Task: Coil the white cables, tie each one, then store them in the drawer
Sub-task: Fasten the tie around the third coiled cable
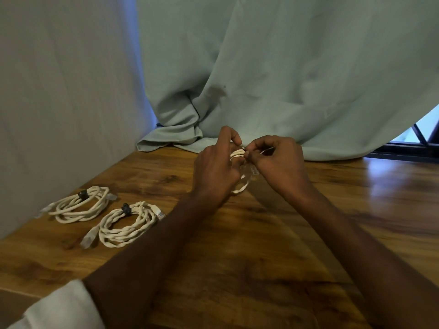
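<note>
A head-worn camera looks forward and down, close over a wooden table [261, 245] (wide-angle view).

Three white cable coils: two tied [79, 204] [128, 224] near table's [261, 245] left edge, one [238, 155] in two hands [215, 172] [278, 162].

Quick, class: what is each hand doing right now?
Left hand: fingers curled round the white cable coil.
Right hand: fingers pinching a thin tie at the coil.

cables [78, 205] white, twisted | ties [83, 194] dark | table [261, 233] brown woodgrain | curtain [285, 67] pale green
</note>
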`<control>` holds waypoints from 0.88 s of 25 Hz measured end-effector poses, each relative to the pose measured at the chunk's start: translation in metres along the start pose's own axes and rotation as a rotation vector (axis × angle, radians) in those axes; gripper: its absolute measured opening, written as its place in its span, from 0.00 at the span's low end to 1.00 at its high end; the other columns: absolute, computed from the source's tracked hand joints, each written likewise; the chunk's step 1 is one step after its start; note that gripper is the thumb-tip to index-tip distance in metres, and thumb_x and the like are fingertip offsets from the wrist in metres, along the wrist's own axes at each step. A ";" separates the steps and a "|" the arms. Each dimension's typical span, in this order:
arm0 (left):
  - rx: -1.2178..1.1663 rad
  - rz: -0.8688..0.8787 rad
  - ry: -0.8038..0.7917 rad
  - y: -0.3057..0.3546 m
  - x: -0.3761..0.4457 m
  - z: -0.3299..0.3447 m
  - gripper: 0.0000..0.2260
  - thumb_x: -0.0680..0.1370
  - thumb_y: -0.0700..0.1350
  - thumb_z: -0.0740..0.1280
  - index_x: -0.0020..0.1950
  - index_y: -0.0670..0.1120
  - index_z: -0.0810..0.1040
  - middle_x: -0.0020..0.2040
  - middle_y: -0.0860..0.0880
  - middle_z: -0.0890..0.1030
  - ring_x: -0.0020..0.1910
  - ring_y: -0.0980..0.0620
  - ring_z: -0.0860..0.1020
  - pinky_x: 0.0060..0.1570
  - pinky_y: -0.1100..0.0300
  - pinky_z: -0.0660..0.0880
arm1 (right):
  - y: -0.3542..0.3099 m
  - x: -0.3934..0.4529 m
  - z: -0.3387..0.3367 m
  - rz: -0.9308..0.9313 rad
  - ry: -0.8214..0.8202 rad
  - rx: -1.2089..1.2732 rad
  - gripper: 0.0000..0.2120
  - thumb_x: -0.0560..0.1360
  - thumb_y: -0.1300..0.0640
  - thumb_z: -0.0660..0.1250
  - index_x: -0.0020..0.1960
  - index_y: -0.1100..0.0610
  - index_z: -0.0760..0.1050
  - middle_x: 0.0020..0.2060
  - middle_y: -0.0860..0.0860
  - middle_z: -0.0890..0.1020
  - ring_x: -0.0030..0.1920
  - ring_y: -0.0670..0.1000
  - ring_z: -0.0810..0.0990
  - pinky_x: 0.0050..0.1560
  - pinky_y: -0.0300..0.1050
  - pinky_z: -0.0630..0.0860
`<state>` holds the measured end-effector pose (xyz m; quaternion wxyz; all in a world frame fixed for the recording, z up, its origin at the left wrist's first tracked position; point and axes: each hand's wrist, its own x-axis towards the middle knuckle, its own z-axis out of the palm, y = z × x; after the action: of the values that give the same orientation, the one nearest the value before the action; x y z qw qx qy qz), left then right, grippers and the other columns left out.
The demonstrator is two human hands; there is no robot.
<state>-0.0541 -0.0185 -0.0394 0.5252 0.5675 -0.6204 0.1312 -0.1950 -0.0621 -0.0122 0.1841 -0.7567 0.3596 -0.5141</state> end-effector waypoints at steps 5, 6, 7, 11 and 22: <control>-0.036 -0.029 0.010 0.000 0.000 0.002 0.18 0.75 0.40 0.73 0.57 0.53 0.70 0.45 0.54 0.86 0.41 0.51 0.84 0.40 0.46 0.79 | -0.002 -0.009 0.004 0.029 0.077 0.064 0.04 0.73 0.60 0.73 0.43 0.52 0.85 0.35 0.45 0.85 0.38 0.45 0.84 0.41 0.44 0.82; -0.045 -0.043 0.017 0.000 0.000 0.001 0.17 0.75 0.40 0.73 0.57 0.53 0.70 0.44 0.54 0.86 0.42 0.51 0.84 0.40 0.46 0.79 | -0.003 -0.012 0.007 0.012 0.106 0.066 0.04 0.73 0.60 0.73 0.43 0.52 0.85 0.35 0.45 0.85 0.38 0.45 0.83 0.41 0.43 0.81; -0.052 -0.057 0.027 0.000 0.000 0.001 0.17 0.75 0.40 0.73 0.57 0.53 0.70 0.44 0.55 0.86 0.41 0.51 0.84 0.40 0.46 0.79 | -0.004 -0.014 0.010 -0.012 0.128 0.056 0.04 0.73 0.60 0.74 0.44 0.51 0.85 0.37 0.44 0.85 0.40 0.45 0.83 0.43 0.43 0.80; -0.092 -0.087 0.042 0.001 -0.001 0.001 0.16 0.75 0.40 0.74 0.55 0.53 0.71 0.42 0.55 0.85 0.40 0.54 0.83 0.40 0.47 0.79 | -0.002 -0.017 0.016 -0.096 0.173 -0.016 0.07 0.75 0.57 0.73 0.51 0.50 0.87 0.43 0.43 0.86 0.45 0.48 0.82 0.48 0.53 0.81; -0.043 -0.113 0.044 0.003 -0.002 0.002 0.16 0.76 0.41 0.74 0.55 0.52 0.70 0.43 0.54 0.85 0.40 0.53 0.83 0.39 0.48 0.79 | -0.007 -0.015 0.017 0.103 0.180 0.104 0.05 0.76 0.57 0.75 0.50 0.50 0.89 0.42 0.42 0.87 0.43 0.41 0.85 0.50 0.46 0.84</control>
<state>-0.0575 -0.0178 -0.0403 0.5573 0.5872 -0.5784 0.1005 -0.1807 -0.0481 -0.0240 0.2164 -0.6773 0.3859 -0.5878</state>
